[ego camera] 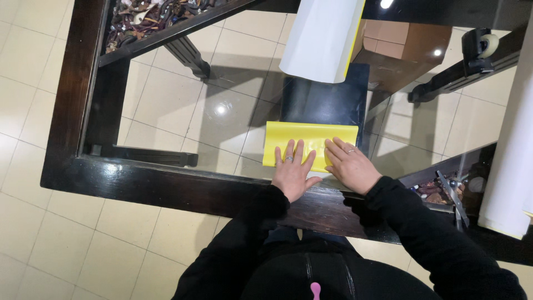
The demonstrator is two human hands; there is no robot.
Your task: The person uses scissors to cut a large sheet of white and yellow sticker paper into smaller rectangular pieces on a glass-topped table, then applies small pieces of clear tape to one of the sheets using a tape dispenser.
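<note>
A folded yellow sheet point(302, 136) lies flat on the glass tabletop point(222, 111), close to the near wooden edge. My left hand point(292, 171) rests palm down on the sheet's lower middle, fingers spread, a ring on one finger. My right hand point(351, 165) presses flat on the sheet's lower right corner, also with a ring. Both hands lie side by side and hold nothing. A black sheet point(327, 100) lies just beyond the yellow one.
A white and yellow paper roll point(322, 39) lies across the far side. Another white roll point(513, 144) stands at the right edge. Scissors point(452, 194) lie at the right. The dark wooden table frame point(166, 186) runs along the near side. A brown box point(402, 50) shows beneath the glass.
</note>
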